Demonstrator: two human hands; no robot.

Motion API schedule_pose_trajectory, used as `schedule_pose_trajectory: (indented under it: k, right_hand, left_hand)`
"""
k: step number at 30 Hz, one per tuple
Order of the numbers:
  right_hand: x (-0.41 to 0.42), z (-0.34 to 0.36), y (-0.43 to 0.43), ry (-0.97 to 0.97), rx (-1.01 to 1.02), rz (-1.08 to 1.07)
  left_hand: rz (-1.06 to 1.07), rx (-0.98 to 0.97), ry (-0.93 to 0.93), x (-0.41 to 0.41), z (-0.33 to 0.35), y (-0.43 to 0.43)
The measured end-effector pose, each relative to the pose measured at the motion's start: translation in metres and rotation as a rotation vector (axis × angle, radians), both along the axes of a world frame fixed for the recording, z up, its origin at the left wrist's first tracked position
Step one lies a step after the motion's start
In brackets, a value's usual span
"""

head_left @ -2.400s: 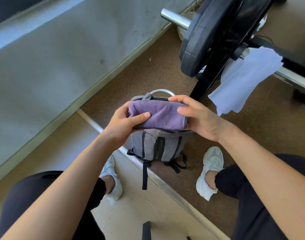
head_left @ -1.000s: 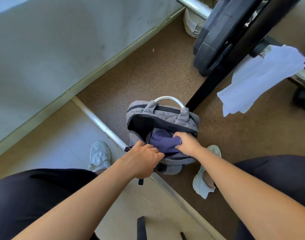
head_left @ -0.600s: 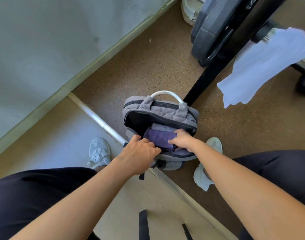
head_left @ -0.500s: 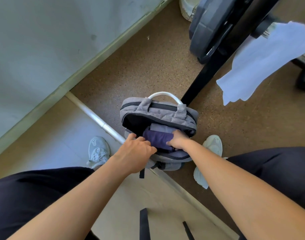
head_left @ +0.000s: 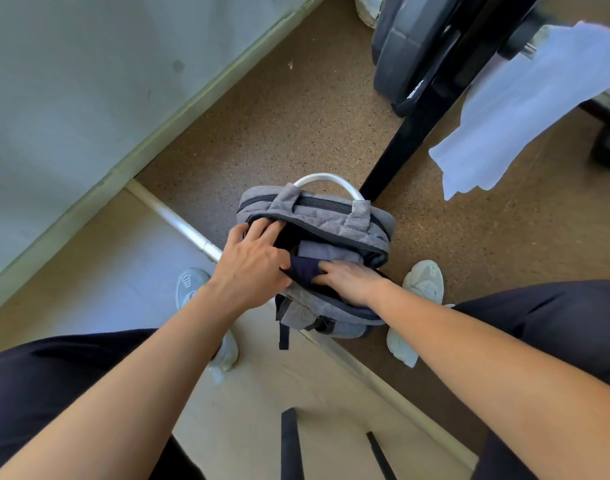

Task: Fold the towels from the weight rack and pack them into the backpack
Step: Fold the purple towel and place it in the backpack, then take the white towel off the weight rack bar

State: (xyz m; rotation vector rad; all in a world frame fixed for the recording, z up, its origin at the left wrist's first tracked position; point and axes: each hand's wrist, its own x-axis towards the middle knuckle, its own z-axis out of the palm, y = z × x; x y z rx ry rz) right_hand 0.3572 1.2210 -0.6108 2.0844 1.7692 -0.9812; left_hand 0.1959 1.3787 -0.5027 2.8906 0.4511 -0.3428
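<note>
Inside backpack [head_left: 331, 216] mouth: right hand [head_left: 352, 280] fingers flat on purple towel [head_left: 303, 271]; left hand [head_left: 251, 261] fingers spread against rim.

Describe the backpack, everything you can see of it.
The grey fabric backpack stands upright on the floor by the black rack post, its pale arched handle on top. Its main zip is open; a purple towel lies inside. The left hand rests on the opening's rim, the right hand presses the towel.
</note>
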Motion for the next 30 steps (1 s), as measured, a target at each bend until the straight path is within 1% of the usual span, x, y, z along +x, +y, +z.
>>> schedule_pose_trajectory:
  k: [1, 3, 6, 9, 12, 15, 19, 21, 23, 25, 28, 30]
  right_hand:
    - [0.001, -0.004, -0.001, 0.006, -0.043, -0.006]
    - [0.002, -0.012, -0.004, 0.038, -0.132, -0.095]
    - [0.002, -0.013, -0.005, 0.065, -0.239, -0.163]
    - [-0.001, -0.006, -0.002, 0.098, -0.253, -0.215]
    - [0.003, 0.018, -0.002, 0.142, -0.177, -0.276]
    - [0.011, 0.057, -0.006, 0.159, -0.074, -0.331]
    - [0.022, 0.117, -0.022, 0.223, 0.092, -0.479]
    - [0.029, 0.141, -0.032, 0.247, 0.193, -0.577]
    - [0.039, 0.159, -0.04, 0.254, 0.34, -0.723]
    - [0.052, 0.172, -0.044, 0.259, 0.522, -0.928]
    - [0.082, 0.186, -0.049, 0.331, 0.769, -1.383]
    - [0.108, 0.187, -0.051, 0.407, 0.837, -1.682]
  left_hand:
    - [0.01, -0.011, 0.007, -0.001, 0.002, 0.0]
    - [0.03, -0.024, 0.032, -0.002, 0.005, 0.0]
    - [0.045, -0.02, 0.116, 0.0, 0.007, -0.002]
    - [0.054, -0.031, 0.122, 0.003, 0.007, -0.001]
    - [0.053, -0.003, 0.095, 0.007, 0.008, -0.002]
    - [0.045, 0.018, 0.077, 0.016, 0.014, -0.005]
    - [0.044, 0.002, 0.156, 0.025, 0.019, -0.008]
    - [0.042, 0.002, 0.157, 0.03, 0.02, -0.011]
    - [0.054, -0.023, 0.139, 0.036, 0.021, -0.014]
    - [0.088, -0.097, 0.145, 0.042, 0.022, -0.015]
    - [0.143, -0.189, 0.13, 0.051, 0.021, -0.021]
    - [0.174, -0.228, 0.091, 0.058, 0.021, -0.028]
